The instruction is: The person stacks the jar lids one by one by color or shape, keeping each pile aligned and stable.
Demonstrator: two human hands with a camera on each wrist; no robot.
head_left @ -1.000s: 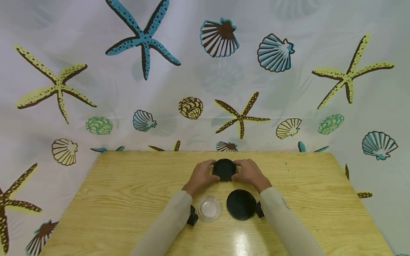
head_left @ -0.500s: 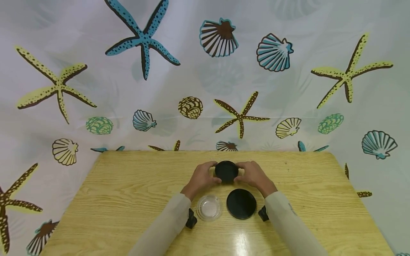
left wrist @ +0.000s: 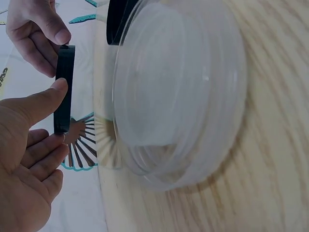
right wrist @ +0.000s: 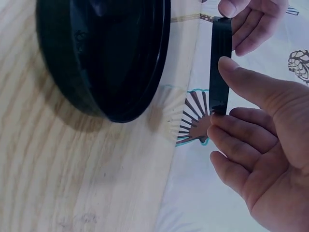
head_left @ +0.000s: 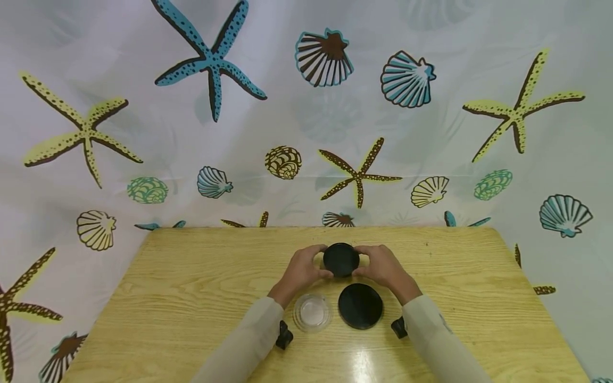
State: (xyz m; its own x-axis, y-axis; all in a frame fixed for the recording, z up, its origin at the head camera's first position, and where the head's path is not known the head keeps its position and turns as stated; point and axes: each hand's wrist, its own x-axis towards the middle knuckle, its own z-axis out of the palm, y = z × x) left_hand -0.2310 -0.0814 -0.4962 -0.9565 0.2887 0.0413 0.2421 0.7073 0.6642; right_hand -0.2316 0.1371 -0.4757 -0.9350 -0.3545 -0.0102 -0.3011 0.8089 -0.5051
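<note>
My left hand (head_left: 303, 270) and right hand (head_left: 382, 267) hold a small black round lid (head_left: 341, 259) between them, pinching its rim from opposite sides with thumbs and fingers. Both wrist views show the lid (left wrist: 64, 92) edge-on and level, raised over the table. On the tabletop nearer to me stands a clear round plastic container (head_left: 312, 313), close by my left forearm. To its right sits a larger black round dish (head_left: 360, 306), whose raised rim and shallow inside show in the right wrist view.
A light wood-grain table (head_left: 201, 287) carries everything. Behind it and at the sides hangs a white curtain (head_left: 268, 122) printed with starfish and shells. Black wrist-worn devices (head_left: 284, 336) stick out beneath both sleeves, close to the container and dish.
Both hands have shifted slightly right and toward me with the black lid between them, and it looks a little larger. The clear container and black dish stay in place.
</note>
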